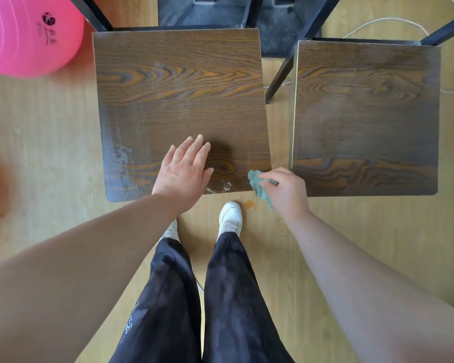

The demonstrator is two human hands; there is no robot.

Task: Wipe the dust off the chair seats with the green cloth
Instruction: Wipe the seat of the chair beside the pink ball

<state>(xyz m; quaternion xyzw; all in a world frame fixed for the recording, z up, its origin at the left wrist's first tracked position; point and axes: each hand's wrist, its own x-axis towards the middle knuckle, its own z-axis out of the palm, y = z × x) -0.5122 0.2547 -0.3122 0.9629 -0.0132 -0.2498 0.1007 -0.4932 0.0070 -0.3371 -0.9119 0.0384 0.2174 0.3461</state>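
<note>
The step in hand is wiping the left dark wood-grain chair seat point(178, 87). The right hand point(286, 191) has its fingers clamped on the crumpled green cloth point(258, 186) at the seat's 5 o'clock corner. The left hand point(185, 169) lies flat at 6 o'clock, fingers straight and close together. White dust smears point(119, 158) show at 8 o'clock, so the next stroke probably must sweep leftward, and the flat hand is in its path. The second wood-grain chair seat point(364, 113), at 3 o'clock, looks hazy. A pink exercise ball point(29, 35) sits at 10 o'clock.
</note>
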